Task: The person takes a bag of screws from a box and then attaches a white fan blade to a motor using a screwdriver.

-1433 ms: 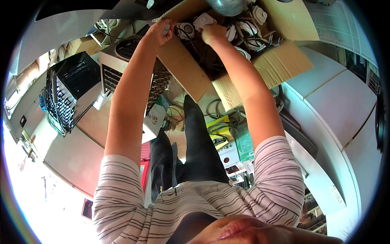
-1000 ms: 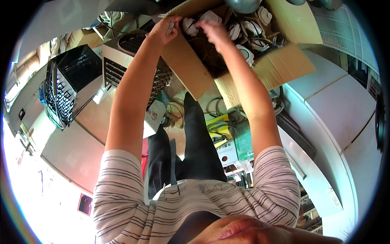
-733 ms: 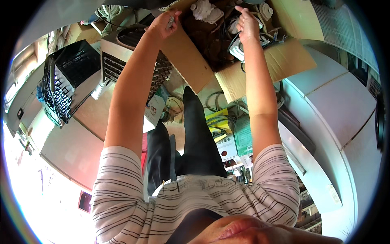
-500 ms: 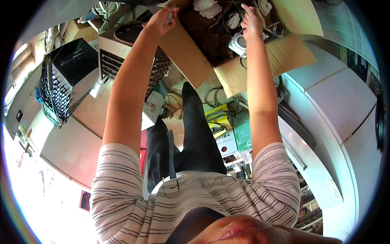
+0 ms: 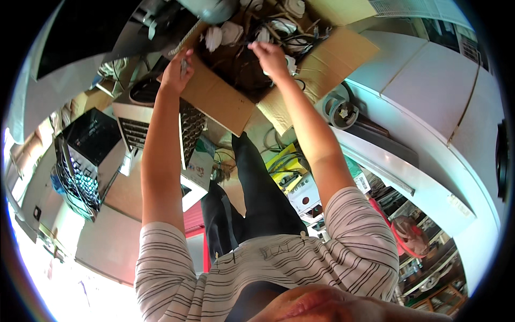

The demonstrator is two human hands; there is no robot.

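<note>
Left hand [image 5: 178, 71] was closed around a small metal piece [image 5: 184, 67], just beside the cardboard box [image 5: 219, 101]. Right hand [image 5: 272, 59] was over the box, near white parts [image 5: 232, 33] inside; couldn't tell its grip.

Fingers of the left hand [image 5: 177, 72] cover most of a small metallic piece [image 5: 184, 67], too small to identify. Whether the right hand [image 5: 273, 61] pinches a dark cable is unclear, its fingertips being lost against the clutter. The far end of the cardboard box [image 5: 222, 102] passes out of view, its floor sunk in shadow. A rounded grey vessel [image 5: 212, 7] is cropped at the far edge, and coiled cables [image 5: 292, 173] partly hide a yellow package [image 5: 283, 158]. Glare blots out the near left.
</note>
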